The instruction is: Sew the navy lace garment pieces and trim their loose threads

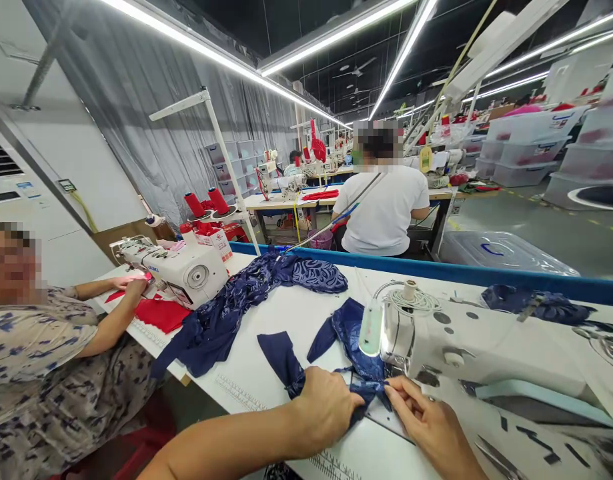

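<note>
A navy blue fabric piece (353,333) with a patterned section lies on the white table and runs under the head of the sewing machine (436,333). My left hand (323,410) is closed around its near part, thumb pointing right. Just across from it, my right hand (421,413) pinches the fabric's edge between thumb and fingertips, beside the needle area. One navy flap (281,357) sticks out to the left of my left hand. The needle and presser foot are hard to make out behind the fabric and machine head.
A heap of navy lace fabric (236,310) lies left on the table. Beyond it a co-worker (31,360) handles red fabric (161,315) at another sewing machine (181,263). Scissors (499,457) rest at lower right. A person in white (381,207) sits ahead.
</note>
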A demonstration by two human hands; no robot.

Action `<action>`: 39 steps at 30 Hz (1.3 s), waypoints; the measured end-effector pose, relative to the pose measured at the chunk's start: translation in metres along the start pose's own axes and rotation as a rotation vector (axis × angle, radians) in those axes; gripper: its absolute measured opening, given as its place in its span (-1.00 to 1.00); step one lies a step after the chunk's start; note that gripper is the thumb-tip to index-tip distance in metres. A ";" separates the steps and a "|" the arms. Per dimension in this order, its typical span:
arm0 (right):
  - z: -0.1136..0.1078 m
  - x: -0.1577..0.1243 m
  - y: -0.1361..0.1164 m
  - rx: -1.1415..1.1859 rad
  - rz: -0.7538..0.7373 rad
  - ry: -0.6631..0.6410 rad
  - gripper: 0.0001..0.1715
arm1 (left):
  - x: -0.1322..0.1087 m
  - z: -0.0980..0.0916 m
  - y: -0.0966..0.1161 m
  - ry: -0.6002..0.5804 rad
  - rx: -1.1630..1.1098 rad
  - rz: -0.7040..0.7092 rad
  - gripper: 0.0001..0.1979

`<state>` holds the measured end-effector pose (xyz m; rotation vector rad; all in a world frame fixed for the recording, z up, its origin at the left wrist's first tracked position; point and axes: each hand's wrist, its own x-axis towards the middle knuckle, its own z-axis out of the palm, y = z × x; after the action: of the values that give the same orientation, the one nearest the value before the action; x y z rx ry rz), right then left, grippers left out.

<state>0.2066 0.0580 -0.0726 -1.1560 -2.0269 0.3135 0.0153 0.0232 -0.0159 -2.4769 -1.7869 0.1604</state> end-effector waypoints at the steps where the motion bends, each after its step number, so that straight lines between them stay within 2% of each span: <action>1: 0.001 -0.002 0.002 0.027 0.040 -0.018 -0.57 | -0.002 0.000 0.001 0.003 0.003 -0.077 -0.74; 2: 0.001 -0.003 0.002 0.052 0.079 -0.037 -0.55 | -0.003 -0.001 0.003 0.046 -0.002 -0.125 -0.73; 4: -0.001 -0.004 0.001 0.092 0.149 -0.074 -0.51 | -0.002 -0.005 0.005 0.220 -0.078 -0.116 -0.62; 7: -0.005 -0.003 -0.002 0.139 0.218 -0.121 -0.50 | 0.005 -0.006 0.011 0.482 -0.288 0.086 -0.55; 9: -0.006 -0.002 -0.003 0.163 0.242 -0.147 -0.50 | 0.013 0.000 0.016 0.528 -0.355 0.186 -0.62; 13: -0.005 -0.003 0.000 0.178 0.277 -0.162 -0.45 | 0.026 0.022 0.021 0.534 -0.332 0.195 -0.88; 15: -0.009 -0.007 0.004 0.142 0.264 -0.159 -0.52 | 0.029 0.030 0.020 0.554 -0.317 0.184 -0.90; 17: -0.016 -0.012 0.010 -0.010 0.111 -0.105 -0.61 | 0.030 0.034 0.018 0.578 -0.297 0.189 -0.91; 20: -0.028 -0.019 0.020 -0.257 -0.240 0.017 -0.64 | 0.030 0.040 0.013 0.586 -0.239 0.257 -0.89; 22: -0.031 -0.019 0.024 -0.328 -0.455 0.045 -0.63 | 0.032 0.044 0.010 0.560 -0.208 0.337 -0.89; 24: -0.031 -0.019 0.022 -0.396 -0.609 0.046 -0.61 | 0.031 0.047 0.007 0.514 -0.198 0.377 -0.93; 27: -0.026 -0.019 0.007 -0.439 -0.571 0.026 -0.63 | 0.028 0.046 0.007 0.492 -0.211 0.343 -0.89; 31: -0.020 -0.020 -0.012 -0.287 -0.416 -0.062 -0.70 | 0.029 0.037 0.003 0.577 -0.222 0.370 -0.84; 35: -0.018 -0.023 -0.018 -0.216 -0.351 -0.073 -0.70 | 0.034 0.034 -0.004 0.498 -0.140 0.522 -0.88; 39: -0.016 -0.027 -0.019 -0.232 -0.349 -0.033 -0.70 | 0.034 0.036 -0.010 0.459 -0.249 0.502 -0.77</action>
<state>0.2142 0.0231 -0.0654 -0.9092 -2.2913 -0.0799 0.0121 0.0588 -0.0516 -2.7777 -1.0423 -0.5862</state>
